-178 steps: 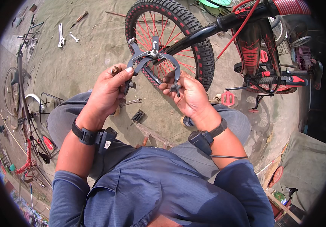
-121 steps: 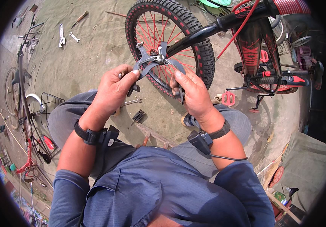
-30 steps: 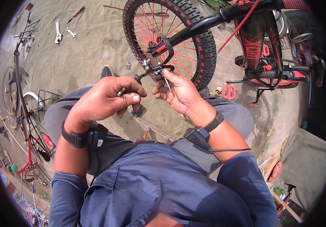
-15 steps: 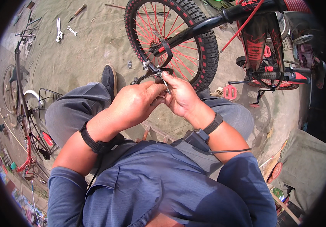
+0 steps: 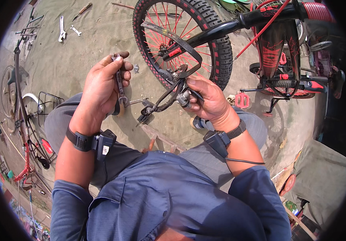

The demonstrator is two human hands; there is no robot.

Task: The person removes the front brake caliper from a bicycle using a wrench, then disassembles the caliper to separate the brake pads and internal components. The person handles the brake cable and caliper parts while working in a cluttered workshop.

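My left hand (image 5: 102,82) is closed around a metal wrench (image 5: 120,84), held upright to the left of the bicycle wheel. In my right hand (image 5: 211,100), pinched between thumb and fingers, is a black and silver brake caliper (image 5: 177,90). One arm of it hangs down to the left, with a black brake pad (image 5: 144,114) at its end. A thin silver rod (image 5: 136,101) lies between the wrench and the caliper; what it belongs to I cannot tell. Right behind the caliper, a bent flat black bracket (image 5: 189,50) stands by the fork (image 5: 213,32) and wheel (image 5: 225,52).
The bicycle frame (image 5: 271,52), black and red, with a red pedal (image 5: 242,100), extends to the right. On the ground mat at upper left lie a large wrench (image 5: 62,29), a small wrench (image 5: 75,30) and a wooden-handled tool (image 5: 82,11). A red bicycle part (image 5: 26,160) stands at far left.
My hands, together at the caliper before, are now apart. The left one has moved up and left with the wrench. The caliper now hangs lower, tilted in my right hand.
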